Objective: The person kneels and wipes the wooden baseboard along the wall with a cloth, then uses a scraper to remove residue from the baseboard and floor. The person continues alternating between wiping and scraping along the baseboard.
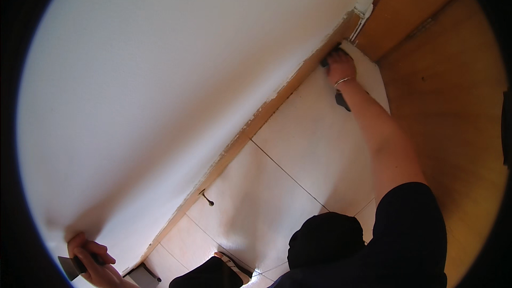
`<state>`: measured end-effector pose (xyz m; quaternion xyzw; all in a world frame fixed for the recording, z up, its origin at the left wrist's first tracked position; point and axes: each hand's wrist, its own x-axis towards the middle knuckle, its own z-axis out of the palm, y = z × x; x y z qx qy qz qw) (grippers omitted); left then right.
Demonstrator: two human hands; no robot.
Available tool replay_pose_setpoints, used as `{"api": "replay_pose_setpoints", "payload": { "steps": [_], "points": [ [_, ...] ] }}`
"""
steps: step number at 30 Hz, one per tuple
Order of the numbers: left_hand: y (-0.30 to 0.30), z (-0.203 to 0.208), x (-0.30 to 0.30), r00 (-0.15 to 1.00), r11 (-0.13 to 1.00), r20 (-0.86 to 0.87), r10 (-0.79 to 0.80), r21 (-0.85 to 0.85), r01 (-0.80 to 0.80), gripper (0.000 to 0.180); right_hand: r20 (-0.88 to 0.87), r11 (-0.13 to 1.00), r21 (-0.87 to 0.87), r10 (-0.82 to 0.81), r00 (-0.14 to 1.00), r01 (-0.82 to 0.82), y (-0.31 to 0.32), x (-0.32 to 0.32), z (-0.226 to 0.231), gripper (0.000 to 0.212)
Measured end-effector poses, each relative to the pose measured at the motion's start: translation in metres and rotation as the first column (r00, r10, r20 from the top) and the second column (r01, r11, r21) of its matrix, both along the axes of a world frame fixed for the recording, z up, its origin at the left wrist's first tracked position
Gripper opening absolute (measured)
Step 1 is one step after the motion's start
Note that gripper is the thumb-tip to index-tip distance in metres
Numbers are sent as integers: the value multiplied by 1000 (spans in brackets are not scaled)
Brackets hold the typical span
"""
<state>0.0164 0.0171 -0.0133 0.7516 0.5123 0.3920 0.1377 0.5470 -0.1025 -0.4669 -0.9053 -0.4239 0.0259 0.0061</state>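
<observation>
Nearest, at the lower edge, were two knees in black cloth [325, 240] and a short navy sleeve [413, 218]. At lower left the left hand [92, 258] was clenched around a hand tool with a dark handle and a flat grey blade [68, 268], in front of the white wall; whether the knuckles touched the wall could not be told. Beside that forearm a grey, flat-sided object [143, 276] lay on the floor, partly cut off. Farther on, a small dark metal doorstop with a round tip [208, 200] stuck out over pale glossy floor tiles [298, 149]. A light-brown wooden skirting board with a ragged, whitish upper edge [234, 144] ran diagonally along the wall's foot. Near its far end, the right hand [341, 68] bent its fingers over a dark object [325, 63], blurred, so the firmness of its grasp could not be told. Beyond stood an orange-brown wooden panel [408, 13].
</observation>
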Motion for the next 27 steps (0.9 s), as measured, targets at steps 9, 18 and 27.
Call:
{"api": "replay_pose_setpoints", "payload": {
  "steps": [9, 18, 27],
  "points": [
    [2, 3, 7, 992, 993, -45, -120, -29, 118, 30, -111, 885, 274, 418, 902, -377, -7, -147, 23, 32],
    [-2, 7, 4, 998, 999, -46, -48, -1, 48, 26, 8, 990, 52, 133, 991, -133, -11, -29, 14, 44],
    [0, 5, -2, 998, 998, -27, -56, -21, 55, 27, -22, 995, -96, -35, 999, 32, 8, 4, 6, 36]
  ]
}}
